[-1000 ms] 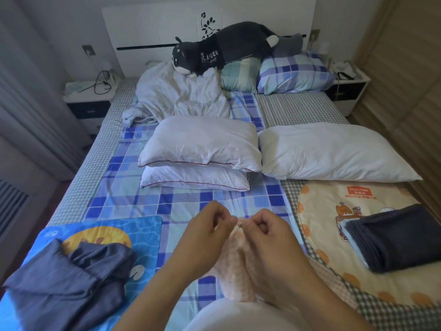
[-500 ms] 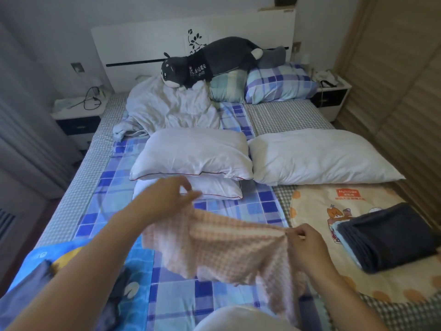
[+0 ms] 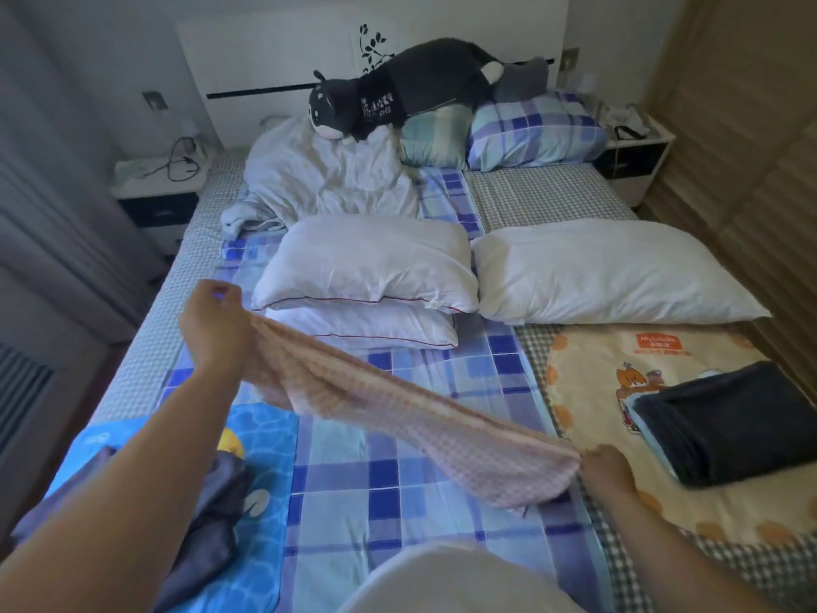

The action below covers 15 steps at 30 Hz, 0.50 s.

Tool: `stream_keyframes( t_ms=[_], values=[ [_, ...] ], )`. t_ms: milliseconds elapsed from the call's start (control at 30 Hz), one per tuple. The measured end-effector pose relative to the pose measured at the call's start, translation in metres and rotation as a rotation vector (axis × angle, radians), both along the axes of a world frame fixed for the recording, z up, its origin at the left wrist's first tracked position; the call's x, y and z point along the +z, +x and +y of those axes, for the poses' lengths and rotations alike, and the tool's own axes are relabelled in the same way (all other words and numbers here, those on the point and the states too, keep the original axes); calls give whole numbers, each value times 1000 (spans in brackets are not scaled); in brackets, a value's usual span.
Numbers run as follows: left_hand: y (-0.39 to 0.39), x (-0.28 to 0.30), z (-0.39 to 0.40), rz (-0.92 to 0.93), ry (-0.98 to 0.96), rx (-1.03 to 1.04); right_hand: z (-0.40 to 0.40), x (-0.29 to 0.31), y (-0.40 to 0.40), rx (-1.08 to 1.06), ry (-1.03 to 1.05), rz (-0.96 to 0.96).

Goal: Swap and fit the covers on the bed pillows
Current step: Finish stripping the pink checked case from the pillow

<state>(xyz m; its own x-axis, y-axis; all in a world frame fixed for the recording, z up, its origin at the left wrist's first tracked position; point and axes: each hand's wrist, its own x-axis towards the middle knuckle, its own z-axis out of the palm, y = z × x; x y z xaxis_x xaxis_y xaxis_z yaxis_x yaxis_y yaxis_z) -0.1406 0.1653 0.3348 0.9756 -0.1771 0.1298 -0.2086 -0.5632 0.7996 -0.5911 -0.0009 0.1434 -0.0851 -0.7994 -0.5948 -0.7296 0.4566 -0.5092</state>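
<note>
A pink checked pillow cover [image 3: 398, 418] hangs stretched above the bed between my two hands. My left hand [image 3: 216, 320] grips its far left end, raised near the stacked pillows. My right hand [image 3: 608, 468] pinches the other end, lower and close to me. Two bare white pillows with red piping lie stacked mid-bed, the upper pillow [image 3: 367, 263] on the lower pillow [image 3: 376, 329]. A larger bare white pillow [image 3: 605, 272] lies to their right. Two covered plaid pillows [image 3: 530, 130] lean at the headboard.
A dark plush cat [image 3: 411, 90] lies on a crumpled white duvet [image 3: 327, 179]. A folded dark blanket [image 3: 725, 426] sits on a cartoon mat at right. Dark grey cloth [image 3: 208, 502] lies on a blue mat at left. Nightstands flank the bed.
My hands started together at the cover's edge, then drew apart. The left hand moved up and left, the right stayed low and moved right, pulling the cover out long.
</note>
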Motion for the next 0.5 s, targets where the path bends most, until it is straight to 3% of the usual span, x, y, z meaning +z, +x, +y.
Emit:
stream_keyframes(
  t_ms=[100,167,233,333,433,500],
  values=[
    [-17,-11,12,251,-155,-105,17,27,43,12,62,-334],
    [-42,-12,29,437,-220,-318,41,60,81,158,81,-449],
    [-78,-20,54,546,-160,-588,74,100,123,344,66,-520],
    [-125,-45,90,535,29,-851,129,156,179,676,41,-619],
    [-124,-53,114,396,39,-755,159,179,222,1008,-158,-601],
    [-115,-42,131,348,36,-647,165,187,241,1040,-184,-582]
  ],
)
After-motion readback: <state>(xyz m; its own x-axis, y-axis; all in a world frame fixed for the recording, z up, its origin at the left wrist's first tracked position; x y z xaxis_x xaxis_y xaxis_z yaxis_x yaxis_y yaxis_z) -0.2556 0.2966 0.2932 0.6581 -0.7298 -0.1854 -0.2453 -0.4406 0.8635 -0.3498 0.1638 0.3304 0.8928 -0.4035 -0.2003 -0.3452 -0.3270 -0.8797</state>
